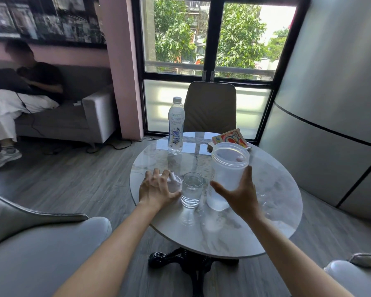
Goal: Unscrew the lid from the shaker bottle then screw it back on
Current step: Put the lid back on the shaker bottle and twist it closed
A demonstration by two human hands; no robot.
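The translucent shaker bottle (227, 168) stands upright and lidless on the round marble table (266, 211), its mouth wide to the air. My right hand (238, 194) is just in front of its lower body, fingers spread, thumb up beside its right wall; whether the palm touches it I cannot tell. The white lid (175, 183) lies on the table at the left, and my left hand (159, 187) lies over it with fingers curled around its rim.
A glass of water (192, 189) stands between my hands, close to both. A plastic water bottle (176, 127) stands at the far side, with a book (229, 137) behind the shaker. A chair (210, 106) faces me; a person sits on a sofa (94, 112) at the left.
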